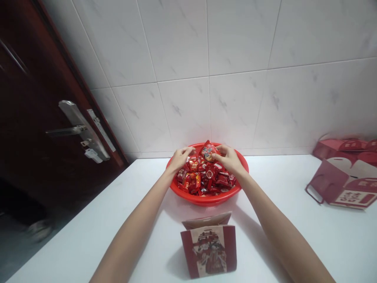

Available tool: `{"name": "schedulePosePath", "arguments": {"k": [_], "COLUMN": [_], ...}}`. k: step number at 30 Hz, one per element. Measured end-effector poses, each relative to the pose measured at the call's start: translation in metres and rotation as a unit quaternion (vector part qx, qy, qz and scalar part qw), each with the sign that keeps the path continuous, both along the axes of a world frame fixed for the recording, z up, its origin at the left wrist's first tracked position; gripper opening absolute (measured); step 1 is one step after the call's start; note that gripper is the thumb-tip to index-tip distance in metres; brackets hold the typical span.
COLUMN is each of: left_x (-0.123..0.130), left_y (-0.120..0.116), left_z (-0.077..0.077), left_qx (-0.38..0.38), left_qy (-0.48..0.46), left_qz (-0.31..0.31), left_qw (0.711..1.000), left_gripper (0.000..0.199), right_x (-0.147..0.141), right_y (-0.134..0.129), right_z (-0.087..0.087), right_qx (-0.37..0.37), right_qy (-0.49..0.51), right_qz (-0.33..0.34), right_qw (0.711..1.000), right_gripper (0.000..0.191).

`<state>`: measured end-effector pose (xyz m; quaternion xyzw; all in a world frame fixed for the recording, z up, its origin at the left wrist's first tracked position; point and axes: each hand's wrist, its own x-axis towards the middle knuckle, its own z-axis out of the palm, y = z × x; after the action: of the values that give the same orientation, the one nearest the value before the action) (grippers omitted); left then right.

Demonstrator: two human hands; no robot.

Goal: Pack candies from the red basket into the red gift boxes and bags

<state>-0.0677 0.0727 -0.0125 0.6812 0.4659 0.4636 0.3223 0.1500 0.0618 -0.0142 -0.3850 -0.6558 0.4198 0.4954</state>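
Two hands over red basket (pixel 239 188), frame centre: right hand (pixel 230 158) pinches a candy packet (pixel 209 151) above the pile, left hand (pixel 179 158) fingers curled into wrapped candies (pixel 203 179). Gift bag (pixel 209 248) lower centre.

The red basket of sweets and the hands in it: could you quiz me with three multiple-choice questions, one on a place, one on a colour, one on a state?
1. Where does the small paper bag stand?
A. nearer the person than the red basket
B. inside it
C. on the floor

2. What colour is the table?
A. black
B. white
C. green

3. What does the right hand do?
A. lies flat
B. pinches a sweet packet
C. grips the door handle

Answers: 1 A, bag stands before the basket. 2 B, top is white. 3 B, fingers pinch the packet; left hand reaches among the sweets.
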Motion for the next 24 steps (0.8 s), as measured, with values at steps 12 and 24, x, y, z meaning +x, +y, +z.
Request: {"name": "schedulePosePath", "arguments": {"k": [12,24], "left_x": [-0.002,-0.005], "left_y": [0.003,0.005], "left_z": [-0.011,-0.011], "left_qx": [-0.075,-0.077], "left_qy": [0.415,0.315], "left_qz": [0.169,0.032], "left_qw": [0.891,0.945], "left_gripper": [0.056,0.018], "right_x": [0.007,0.009], "right_y": [-0.004,-0.002], "right_z": [-0.006,-0.01], "right_qx": [0.014,0.002], "right_qy": [0.009,0.01], "right_qz": [-0.133,-0.133], "right_qw": [0.991,0.991], "right_gripper": [0.017,0.021]}}
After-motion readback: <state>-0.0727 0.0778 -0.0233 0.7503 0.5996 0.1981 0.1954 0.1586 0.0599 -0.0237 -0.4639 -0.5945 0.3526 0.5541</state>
